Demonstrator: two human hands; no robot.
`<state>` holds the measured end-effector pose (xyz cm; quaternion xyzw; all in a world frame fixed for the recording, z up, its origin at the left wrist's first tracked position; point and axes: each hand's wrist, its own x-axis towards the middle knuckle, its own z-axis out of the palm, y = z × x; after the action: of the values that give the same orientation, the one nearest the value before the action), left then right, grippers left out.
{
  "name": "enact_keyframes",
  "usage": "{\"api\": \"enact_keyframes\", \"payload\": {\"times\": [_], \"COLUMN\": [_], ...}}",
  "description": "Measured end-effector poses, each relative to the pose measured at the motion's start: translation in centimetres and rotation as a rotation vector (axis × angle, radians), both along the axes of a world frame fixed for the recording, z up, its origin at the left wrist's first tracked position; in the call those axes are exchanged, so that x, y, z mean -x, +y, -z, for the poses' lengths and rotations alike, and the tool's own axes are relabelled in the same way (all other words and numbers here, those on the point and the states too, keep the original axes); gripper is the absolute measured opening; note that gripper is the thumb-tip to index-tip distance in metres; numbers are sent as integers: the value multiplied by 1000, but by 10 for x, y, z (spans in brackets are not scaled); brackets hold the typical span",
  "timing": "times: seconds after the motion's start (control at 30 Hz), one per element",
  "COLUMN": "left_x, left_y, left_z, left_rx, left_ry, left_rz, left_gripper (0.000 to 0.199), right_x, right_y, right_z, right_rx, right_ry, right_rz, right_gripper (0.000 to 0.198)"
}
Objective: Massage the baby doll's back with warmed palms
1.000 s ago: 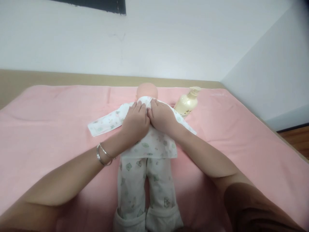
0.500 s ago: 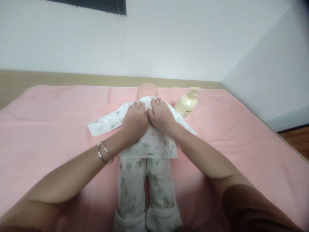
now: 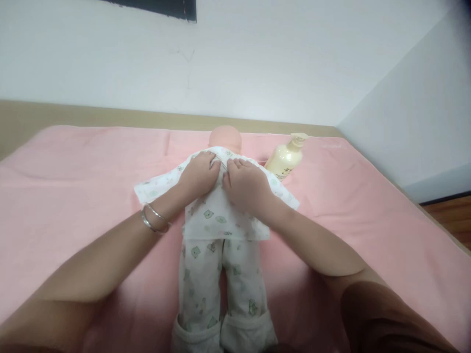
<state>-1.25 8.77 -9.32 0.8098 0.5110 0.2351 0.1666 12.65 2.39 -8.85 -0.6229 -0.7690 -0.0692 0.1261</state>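
A baby doll (image 3: 225, 138) lies stretched out on a pink sheet, its bald head away from me and no facial features showing. It wears a white printed top (image 3: 221, 220) and matching trousers (image 3: 200, 279) with turned-up cuffs. My left hand (image 3: 200, 174) lies on the upper left of the top, fingers extended toward the doll's neck. Opposite it, my right hand (image 3: 246, 184) rests on the upper right with its fingers laid along the cloth. The fabric is creased between the two hands, which are slightly apart. Both palms are hidden.
A cream pump bottle (image 3: 287, 157) leans or lies beside the doll's right-hand sleeve. The pink sheet (image 3: 73, 220) covers a table with a wooden back edge (image 3: 110, 113). Behind it rises a white wall (image 3: 239, 59), with another wall at the right.
My hands have moved apart a little. The left shifted leftward and the right slid slightly down toward me. Doll and bottle stay put; the view tilted slightly.
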Motion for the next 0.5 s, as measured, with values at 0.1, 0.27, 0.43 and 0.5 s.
{"api": "enact_keyframes", "payload": {"times": [0.1, 0.27, 0.43, 0.5], "left_x": [-2, -5, -3, -1], "left_y": [-10, -26, -12, -2], "left_z": [6, 5, 1, 4], "left_rx": [-139, -235, -85, -52], "left_ry": [47, 98, 61, 66], "left_rz": [39, 136, 46, 31], "left_gripper": [25, 27, 28, 27], "right_x": [-4, -9, -10, -8], "right_y": [11, 24, 25, 20], "right_z": [-1, 2, -3, -6], "right_rx": [66, 118, 212, 223], "right_ry": [82, 154, 163, 130], "right_rz": [86, 160, 158, 154], "right_gripper": [43, 55, 59, 56]}}
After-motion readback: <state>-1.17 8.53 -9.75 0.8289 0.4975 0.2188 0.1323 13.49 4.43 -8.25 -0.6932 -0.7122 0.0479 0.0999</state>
